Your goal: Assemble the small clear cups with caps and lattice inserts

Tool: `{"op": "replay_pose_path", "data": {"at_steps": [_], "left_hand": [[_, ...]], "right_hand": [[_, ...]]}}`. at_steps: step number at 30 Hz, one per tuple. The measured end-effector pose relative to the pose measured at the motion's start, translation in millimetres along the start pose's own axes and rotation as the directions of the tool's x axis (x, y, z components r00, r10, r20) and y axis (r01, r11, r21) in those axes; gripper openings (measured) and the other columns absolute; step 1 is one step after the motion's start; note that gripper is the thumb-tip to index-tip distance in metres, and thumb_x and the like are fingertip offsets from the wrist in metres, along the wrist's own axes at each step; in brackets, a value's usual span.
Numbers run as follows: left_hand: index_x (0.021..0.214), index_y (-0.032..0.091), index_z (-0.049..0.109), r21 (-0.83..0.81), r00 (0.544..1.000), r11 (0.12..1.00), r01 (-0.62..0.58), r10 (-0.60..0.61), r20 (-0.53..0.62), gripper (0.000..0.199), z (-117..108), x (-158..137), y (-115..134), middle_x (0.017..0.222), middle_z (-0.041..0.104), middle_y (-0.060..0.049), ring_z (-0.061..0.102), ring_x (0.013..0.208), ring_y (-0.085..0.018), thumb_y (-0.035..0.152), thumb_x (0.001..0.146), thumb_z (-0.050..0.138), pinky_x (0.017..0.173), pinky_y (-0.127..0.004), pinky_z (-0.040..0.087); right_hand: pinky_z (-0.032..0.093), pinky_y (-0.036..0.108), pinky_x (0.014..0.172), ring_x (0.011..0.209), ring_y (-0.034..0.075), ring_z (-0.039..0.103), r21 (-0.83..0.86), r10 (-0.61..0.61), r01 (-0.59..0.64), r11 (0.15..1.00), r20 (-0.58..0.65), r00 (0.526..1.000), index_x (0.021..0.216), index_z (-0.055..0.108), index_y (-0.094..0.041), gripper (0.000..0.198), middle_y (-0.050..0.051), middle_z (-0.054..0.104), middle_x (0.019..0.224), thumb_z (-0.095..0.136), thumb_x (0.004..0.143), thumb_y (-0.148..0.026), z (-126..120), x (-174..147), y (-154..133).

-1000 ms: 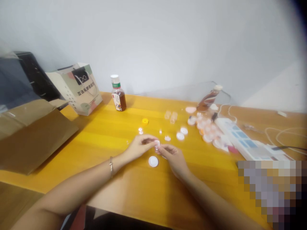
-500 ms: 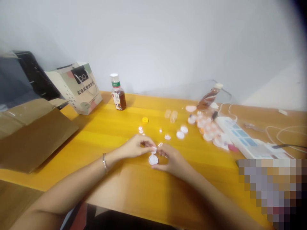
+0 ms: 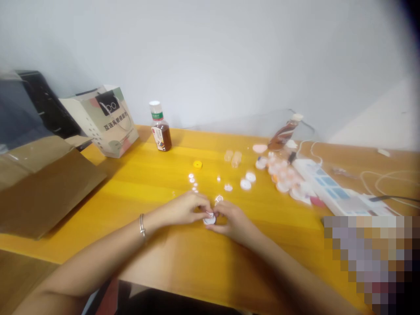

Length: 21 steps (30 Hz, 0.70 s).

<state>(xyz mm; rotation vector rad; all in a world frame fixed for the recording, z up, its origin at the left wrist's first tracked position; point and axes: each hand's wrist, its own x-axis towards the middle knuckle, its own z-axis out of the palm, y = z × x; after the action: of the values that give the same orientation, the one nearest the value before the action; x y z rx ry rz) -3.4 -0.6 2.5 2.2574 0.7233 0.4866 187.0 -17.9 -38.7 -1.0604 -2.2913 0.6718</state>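
Note:
Over the wood-coloured table, my left hand (image 3: pixel 193 208) pinches a small white piece (image 3: pixel 210 215) between thumb and fingertips, right over a round white disc (image 3: pixel 209 221). My right hand (image 3: pixel 234 221) holds the disc at its right side, thumb below and fingers above. Fingertips cover part of both pieces, and whether they are joined I cannot tell. Just beyond my right fingers lies a white ring-like piece (image 3: pixel 219 199). Several small white pieces (image 3: pixel 192 180) lie beyond my left hand, and a yellow round piece (image 3: pixel 197 164) sits farther back.
White round pieces (image 3: pixel 245 183) and clear pieces (image 3: pixel 236 159) lie beyond my hands. A drink bottle (image 3: pixel 163 135) and a paper bag (image 3: pixel 120 127) stand at back left, near a cardboard box (image 3: pixel 49 188). To the right are another bottle (image 3: pixel 282 134), clustered round pieces (image 3: pixel 281 170) and a power strip (image 3: pixel 328 181).
My left hand has moved down slightly, bringing the small white piece from the disc's far edge onto it. My right hand stays almost in place at the disc.

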Motion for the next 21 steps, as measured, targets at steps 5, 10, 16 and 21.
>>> {"op": "replay_pose_path", "data": {"at_steps": [5, 10, 16, 21], "left_hand": [[0.079, 0.015, 0.060, 0.062, 0.999, 0.997, -0.038, 0.037, 0.018, 0.009, 2.4, -0.9, 5.7, 0.081, 0.062, -0.002, 0.057, 0.074, -0.010, 0.015, 0.080, 0.051, 0.068, -0.020, 0.042], [0.076, 0.016, 0.060, 0.081, 0.999, 0.996, -0.027, 0.025, 0.027, 0.009, 4.3, -1.5, 3.2, 0.079, 0.061, -0.003, 0.056, 0.073, -0.011, 0.015, 0.078, 0.052, 0.068, -0.022, 0.042], [0.077, 0.016, 0.060, 0.059, 0.999, 0.998, -0.030, 0.028, 0.035, 0.010, 1.8, -1.6, 3.1, 0.079, 0.062, -0.003, 0.057, 0.073, -0.012, 0.014, 0.079, 0.051, 0.068, -0.022, 0.042], [0.081, 0.015, 0.061, 0.012, 0.999, 1.000, -0.027, 0.027, 0.022, 0.011, -4.4, -0.7, 1.8, 0.082, 0.064, -0.004, 0.058, 0.075, -0.012, 0.020, 0.081, 0.052, 0.069, -0.021, 0.042]], "right_hand": [[0.039, 0.024, 0.058, 0.063, 0.013, 0.052, 0.008, 0.015, -0.015, 1.000, 0.030, 0.999, 0.066, 0.056, -0.018, 0.014, 0.000, 0.056, 0.066, 0.067, 0.065, -0.026, 0.4, 1.1, 0.3], [0.038, 0.024, 0.057, 0.061, 0.013, 0.049, -0.001, 0.005, -0.005, 1.000, 0.010, 1.000, 0.064, 0.052, -0.019, 0.014, -0.001, 0.052, 0.063, 0.065, 0.065, -0.024, 1.2, 1.3, -3.0], [0.040, 0.026, 0.059, 0.065, 0.016, 0.050, -0.042, -0.005, 0.005, 0.999, 0.006, 1.000, 0.069, 0.053, -0.020, 0.011, 0.001, 0.052, 0.067, 0.062, 0.065, -0.019, 3.1, 0.3, -9.6], [0.041, 0.027, 0.059, 0.066, 0.016, 0.050, -0.014, -0.006, 0.005, 1.000, -0.056, 0.998, 0.073, 0.053, -0.019, 0.010, 0.002, 0.052, 0.071, 0.061, 0.066, -0.018, 3.4, -1.7, -9.7]]}}
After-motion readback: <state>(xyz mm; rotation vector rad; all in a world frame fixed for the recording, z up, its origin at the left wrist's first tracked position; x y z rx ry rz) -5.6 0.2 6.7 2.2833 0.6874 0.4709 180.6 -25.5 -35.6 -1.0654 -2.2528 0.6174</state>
